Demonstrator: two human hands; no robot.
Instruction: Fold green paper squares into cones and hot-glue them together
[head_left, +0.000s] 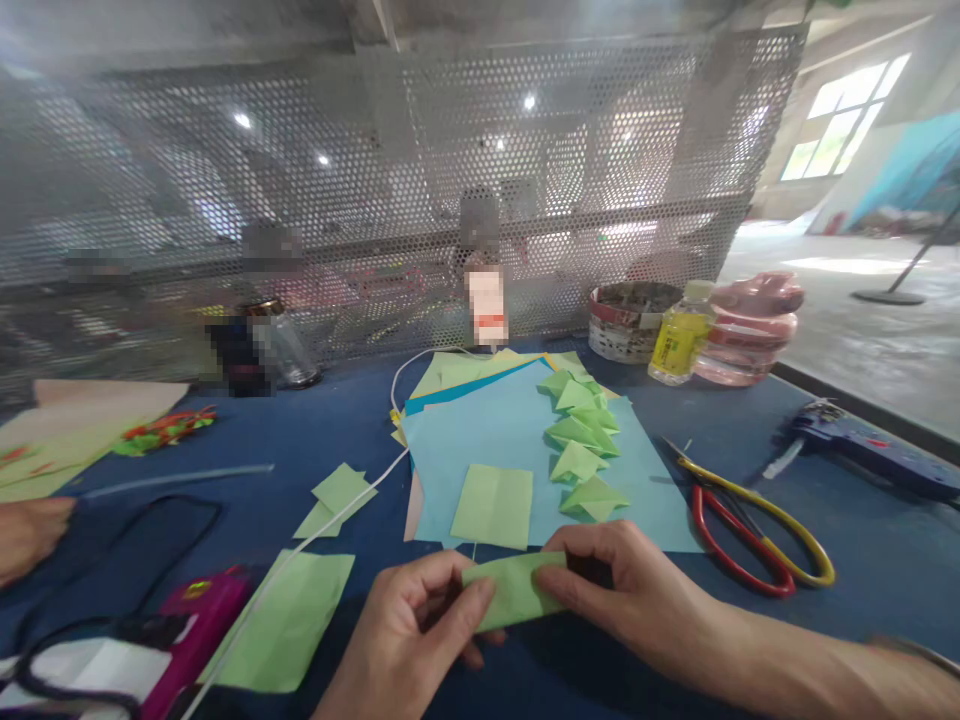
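Observation:
My left hand point(420, 625) and my right hand point(615, 590) both pinch a folded strip of light green paper point(516, 592) low over the blue table, one hand at each end. Just beyond it lies a creased green square point(493, 506) on a light blue sheet point(510, 440). A row of several folded green triangles point(581, 440) runs along that sheet's right side.
Red and yellow scissors point(757, 525) and a blue glue gun point(870, 450) lie to the right. A pink glue gun point(191, 625), white cable point(330, 515) and loose green papers point(289, 620) lie left. Another person's hand point(30, 535) rests at the left edge. A yellow-labelled bottle point(681, 340) and tubs stand before a mesh screen.

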